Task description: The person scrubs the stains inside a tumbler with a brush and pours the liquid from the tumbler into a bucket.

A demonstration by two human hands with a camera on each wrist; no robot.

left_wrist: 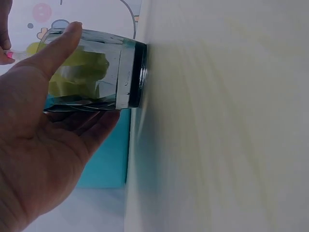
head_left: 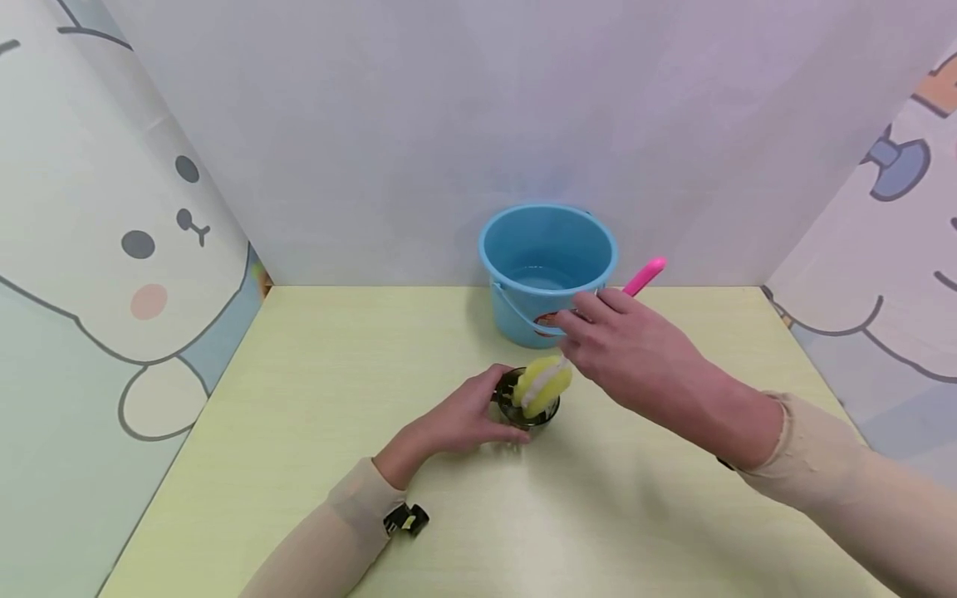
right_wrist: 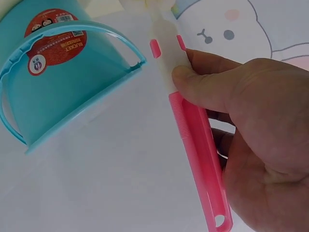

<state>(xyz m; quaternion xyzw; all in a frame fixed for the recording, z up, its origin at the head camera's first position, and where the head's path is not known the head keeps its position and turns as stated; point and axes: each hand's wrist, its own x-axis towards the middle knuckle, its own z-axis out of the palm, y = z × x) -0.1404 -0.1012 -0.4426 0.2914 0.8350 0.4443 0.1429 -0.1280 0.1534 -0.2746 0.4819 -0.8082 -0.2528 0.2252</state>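
Observation:
A dark-tinted clear glass (left_wrist: pixel 123 72) stands on the table, with my left hand (head_left: pixel 471 413) gripping it round the side. In the left wrist view the thumb lies along one side and the fingers curl round the other. My right hand (head_left: pixel 635 349) pinches a cup brush by its pink and white handle (right_wrist: pixel 193 140). The brush's yellow sponge head (head_left: pixel 543 385) is tilted into the mouth of the glass, partly inside it. Through the glass wall the yellow sponge (left_wrist: pixel 79 72) shows in the left wrist view.
Just behind the hands stands a light blue bucket (head_left: pixel 508 311) with a little water in the bottom and its handle hanging at the front. The pale yellow table (head_left: pixel 336 357) meets a plain back wall (head_left: pixel 359 166). Cartoon-printed panels (head_left: pixel 97 224) stand at both sides.

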